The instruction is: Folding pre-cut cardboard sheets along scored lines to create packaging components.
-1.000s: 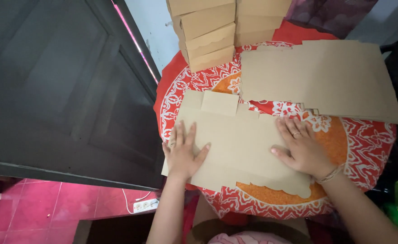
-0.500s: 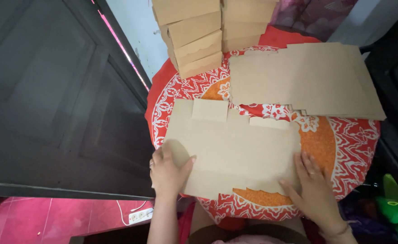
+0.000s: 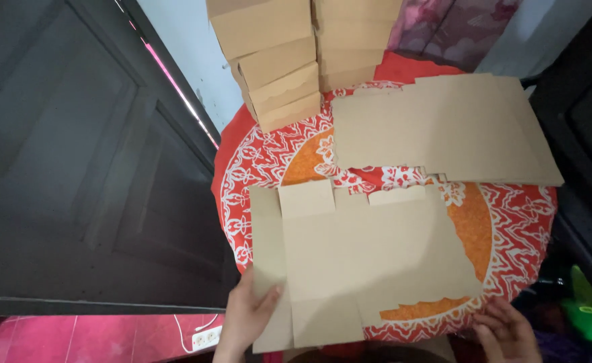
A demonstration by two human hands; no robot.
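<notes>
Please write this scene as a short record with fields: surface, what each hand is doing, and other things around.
surface: round table with red, orange and white patterned cloth
main item: flat cardboard sheet, unfolded, with flaps
left hand: thumb on top of the sheet's near left corner
right hand: at the table's near right edge, just off the sheet
behind: pile of flat cardboard sheets at far right
stacked: folded cardboard boxes at far left of table
floor: white power strip on pink tiles
</notes>
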